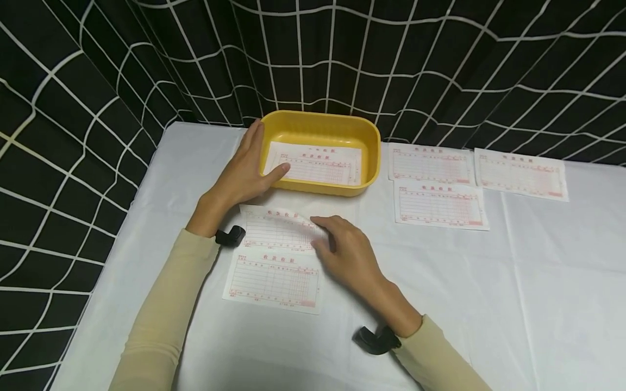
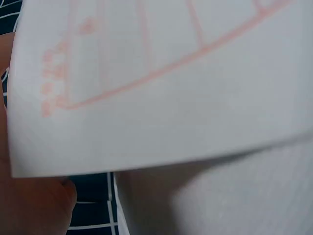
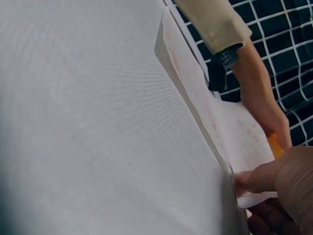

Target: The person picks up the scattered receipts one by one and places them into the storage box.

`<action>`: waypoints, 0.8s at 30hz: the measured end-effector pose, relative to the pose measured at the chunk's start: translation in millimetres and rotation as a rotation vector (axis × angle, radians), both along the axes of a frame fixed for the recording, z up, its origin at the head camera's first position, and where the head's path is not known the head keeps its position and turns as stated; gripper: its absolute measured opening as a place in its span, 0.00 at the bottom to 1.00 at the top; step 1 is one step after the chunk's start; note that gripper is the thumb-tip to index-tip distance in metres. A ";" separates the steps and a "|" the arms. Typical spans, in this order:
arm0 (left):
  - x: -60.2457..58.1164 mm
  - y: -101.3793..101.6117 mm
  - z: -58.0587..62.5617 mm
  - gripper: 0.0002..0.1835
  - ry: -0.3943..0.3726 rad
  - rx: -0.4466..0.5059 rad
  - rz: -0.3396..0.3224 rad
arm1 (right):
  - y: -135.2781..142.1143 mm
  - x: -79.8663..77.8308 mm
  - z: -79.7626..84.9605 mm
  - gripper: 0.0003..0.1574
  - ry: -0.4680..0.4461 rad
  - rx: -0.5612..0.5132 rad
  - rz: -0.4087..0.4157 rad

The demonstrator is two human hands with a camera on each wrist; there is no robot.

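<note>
My left hand (image 1: 243,169) rests at the left end of a yellow plastic tray (image 1: 320,188), its fingers straight along the rim and its thumb reaching over the front left corner. Inside the tray lie overlapping receipt slips (image 1: 318,169) printed in red. In front of it, my right hand (image 1: 349,251) pinches the right edge of another receipt slip (image 1: 274,229). The right wrist view shows the thumb (image 3: 261,178) on top of this slip and fingers underneath, the paper bending upward. Nearer to me, a further receipt slip (image 1: 274,281) lies flat, slightly overlapped by the held one.
Three more receipt slips lie to the right of the tray: one at the upper left (image 1: 430,163), one below it (image 1: 440,205), and one further right (image 1: 520,174). A white cloth (image 1: 489,304) covers the table. Black curtain with white netting (image 1: 342,60) stands behind and at the left.
</note>
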State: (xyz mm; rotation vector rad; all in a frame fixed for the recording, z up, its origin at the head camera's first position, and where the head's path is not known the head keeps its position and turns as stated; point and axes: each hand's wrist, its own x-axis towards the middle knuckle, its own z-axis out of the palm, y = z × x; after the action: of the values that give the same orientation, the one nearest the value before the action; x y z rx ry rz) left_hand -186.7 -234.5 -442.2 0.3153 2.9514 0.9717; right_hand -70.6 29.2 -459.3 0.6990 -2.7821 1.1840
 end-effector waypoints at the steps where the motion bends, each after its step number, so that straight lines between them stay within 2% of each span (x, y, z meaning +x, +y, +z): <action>1: 0.2 -0.2 -0.1 0.60 -0.001 0.000 0.000 | 0.2 0.0 -0.5 0.24 0.003 -0.019 -0.002; 6: 1.0 -0.2 -0.2 0.60 -0.002 -0.002 0.000 | 4.2 -1.9 -1.1 0.17 -0.042 -0.109 -0.002; 15: -0.5 2.3 -4.0 0.60 -0.005 0.014 0.000 | 26.5 -9.2 4.3 0.14 -0.275 -0.164 -0.093; 21: -0.5 2.1 -2.0 0.60 -0.007 0.001 0.007 | 44.5 -15.0 9.5 0.06 -0.290 -0.167 -0.114; 24: 0.3 1.0 -0.3 0.60 -0.010 -0.008 0.014 | 53.1 -17.2 15.1 0.08 -0.284 -0.152 -0.116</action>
State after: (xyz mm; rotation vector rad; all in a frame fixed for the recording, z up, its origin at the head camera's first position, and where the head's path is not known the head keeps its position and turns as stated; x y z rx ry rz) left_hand -186.4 -233.5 -442.4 0.2886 2.9516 0.9596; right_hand -87.8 82.4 -444.2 0.3773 -2.8602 1.5588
